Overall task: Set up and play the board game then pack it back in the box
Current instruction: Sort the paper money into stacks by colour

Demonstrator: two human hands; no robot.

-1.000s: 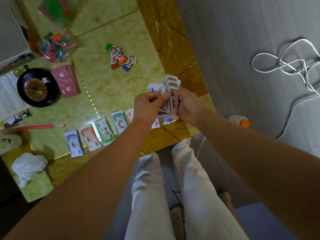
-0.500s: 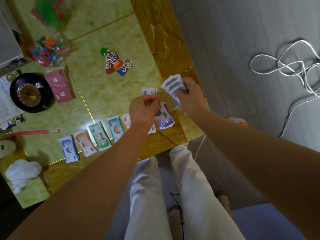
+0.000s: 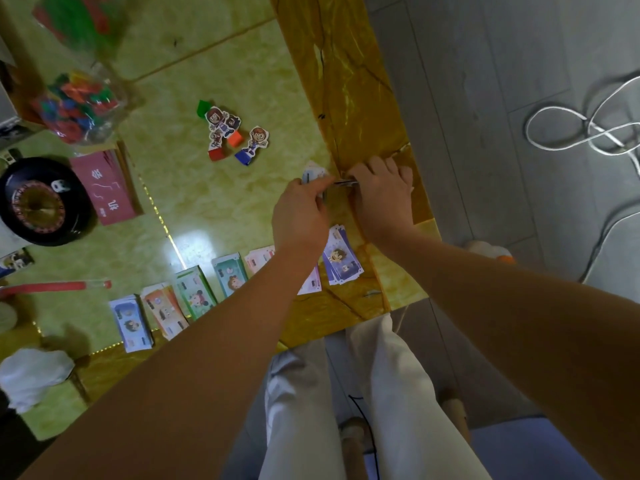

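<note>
Both hands meet over the table's right part and hold a stack of play-money notes (image 3: pixel 341 183) between them, seen edge on. My right hand (image 3: pixel 382 195) grips the stack from the right with curled fingers. My left hand (image 3: pixel 301 216) pinches its left end, where a pale blue note (image 3: pixel 311 174) sticks out. Below the hands lies a purple pile of notes (image 3: pixel 341 259). A row of sorted note piles runs along the near edge: pink (image 3: pixel 259 259), teal (image 3: pixel 230 278), green (image 3: pixel 194 296), orange (image 3: pixel 164 311) and blue (image 3: pixel 131 322).
Cardboard player pawns (image 3: pixel 230 135) on coloured bases lie mid-table. A black roulette wheel (image 3: pixel 34 202), a red card deck (image 3: pixel 105 187) and a bag of coloured pieces (image 3: pixel 78 105) are at the left. A crumpled tissue (image 3: pixel 33 375) lies at the near left. White cable (image 3: pixel 588 133) coils on the floor.
The hands moved apart, the left one going down to the purple pile, then came back together on the stack. The stack has gone from fanned and upright to flat and low over the table.
</note>
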